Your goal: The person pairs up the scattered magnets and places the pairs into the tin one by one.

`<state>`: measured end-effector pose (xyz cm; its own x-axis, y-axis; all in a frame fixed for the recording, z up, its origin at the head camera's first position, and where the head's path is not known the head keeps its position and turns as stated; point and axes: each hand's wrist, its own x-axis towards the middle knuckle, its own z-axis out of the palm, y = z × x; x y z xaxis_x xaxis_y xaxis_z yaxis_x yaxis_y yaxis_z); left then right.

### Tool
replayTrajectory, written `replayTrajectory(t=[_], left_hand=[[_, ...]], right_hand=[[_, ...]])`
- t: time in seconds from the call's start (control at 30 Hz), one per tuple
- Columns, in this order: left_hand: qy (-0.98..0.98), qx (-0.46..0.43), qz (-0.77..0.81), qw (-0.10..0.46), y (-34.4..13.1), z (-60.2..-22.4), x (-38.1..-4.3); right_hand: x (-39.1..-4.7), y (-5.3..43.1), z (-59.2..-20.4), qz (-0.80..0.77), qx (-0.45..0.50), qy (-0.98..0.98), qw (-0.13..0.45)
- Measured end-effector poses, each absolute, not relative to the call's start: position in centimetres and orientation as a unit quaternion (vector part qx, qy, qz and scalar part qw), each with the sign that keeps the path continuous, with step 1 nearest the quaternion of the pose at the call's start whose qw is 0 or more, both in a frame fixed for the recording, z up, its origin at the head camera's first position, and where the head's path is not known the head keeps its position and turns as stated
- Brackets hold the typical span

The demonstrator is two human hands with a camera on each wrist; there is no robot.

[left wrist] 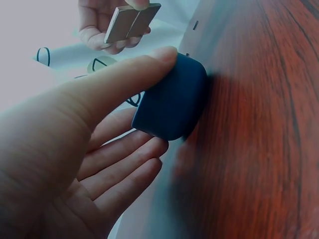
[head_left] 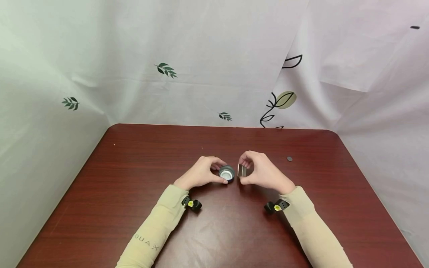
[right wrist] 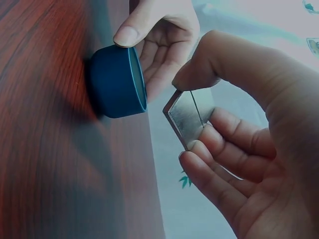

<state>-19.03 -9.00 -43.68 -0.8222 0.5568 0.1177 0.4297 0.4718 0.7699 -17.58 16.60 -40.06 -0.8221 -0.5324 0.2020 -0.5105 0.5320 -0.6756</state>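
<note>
Held in the left hand [head_left: 202,173]: a cup [head_left: 226,173], mouth up, nipped across its sides between thumb and fingertips. Pinched in the right hand [head_left: 263,172]: a plate [head_left: 242,170], thumb on one edge, fingertips at the opposite one.

For the cup, seems light and stiff: smooth dark blue outside, silvery inside, probably a little slippery under dry skin, unlikely to break. Best taken by the side wall just under the rim, leaving the mouth free. For the plate, looks hard and metallic, perhaps heavy for its size, with glossy faces likely to slide. Best taken by the edges, with even pressure. Crossed by a straight line on the face; cannot tell whether a groove or a joint between two pieces. If a joint, could slip apart under a loose pinch.

Just beside each other, cup on the left, plate on the right, not touching, both between the hands. Plate held up off the table [head_left: 228,230]; cup low, with the base close to the wood, touching or not hard to tell. Placed about midway between the left and right edges, well in from the far edge.

Out past the right hand, toward the far right corner: a small dark disc [head_left: 289,159], lying flat. Beyond the far edge: pale cloth [head_left: 207,44] with leaf prints.
</note>
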Motion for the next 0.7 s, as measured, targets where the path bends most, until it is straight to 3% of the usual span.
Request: replayTrajectory(t=[0.7], left_hand=[[0.855, 0.262, 0.437, 0.099, -8.8, -43.3, -19.2]], right_hand=[[-18.4, 14.7, -40.9, -0.409, -0.307, 0.859, 0.009]])
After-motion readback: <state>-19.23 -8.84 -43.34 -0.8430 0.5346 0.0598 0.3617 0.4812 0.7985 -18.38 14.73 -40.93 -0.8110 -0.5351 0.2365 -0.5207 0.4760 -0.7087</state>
